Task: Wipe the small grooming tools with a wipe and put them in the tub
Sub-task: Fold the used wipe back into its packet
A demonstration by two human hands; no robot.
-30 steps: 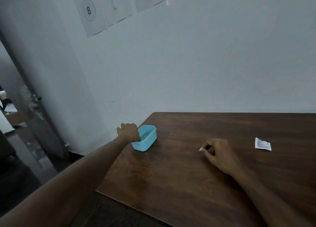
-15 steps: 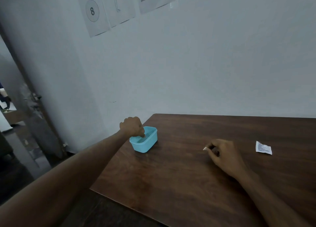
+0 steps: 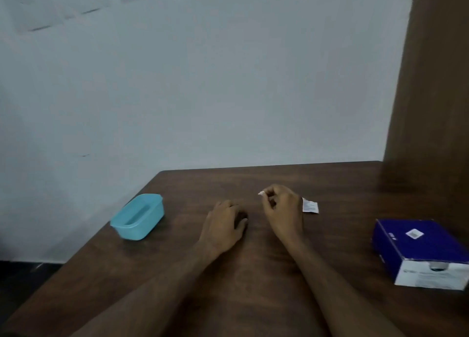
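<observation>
Dim room: pale wall [image 3: 228, 82], brown table [image 3: 253, 298].

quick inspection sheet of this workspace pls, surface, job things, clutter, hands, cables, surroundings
surface: dark wooden table, against the wall.
job's things: light blue tub near the table's left edge, contents unclear; small white wipe.
clutter: white sachet; blue and white box at right.
hands: left hand loosely curled on the table, empty as far as visible; right hand pinches the wipe.
cables: nothing seen.
surroundings: pale wall with blurred papers; brown panel at right.
</observation>
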